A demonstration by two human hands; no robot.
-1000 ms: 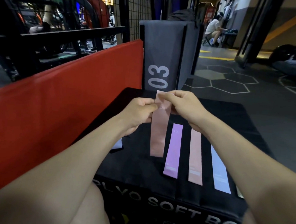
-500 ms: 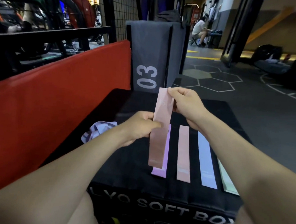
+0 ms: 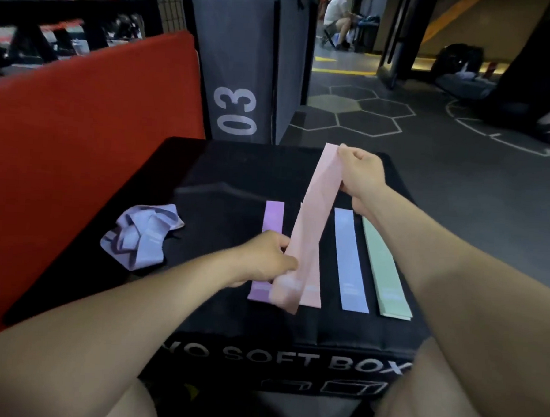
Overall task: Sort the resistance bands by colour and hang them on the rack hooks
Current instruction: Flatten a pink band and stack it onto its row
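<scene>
Now the pink band [image 3: 311, 216] is held stretched between both hands, its long axis from 7 to 1 o'clock above the black box [image 3: 230, 180]. Right hand [image 3: 361, 174] pinches the far end; left hand [image 3: 264, 258] grips the near end, just over the flat pink strip [image 3: 311, 293].

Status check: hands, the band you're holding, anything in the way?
Both hands, left and right, grip the peach-pink flat elastic band. Held slanted above the sorted row on the black soft box. No rack in view.
</scene>
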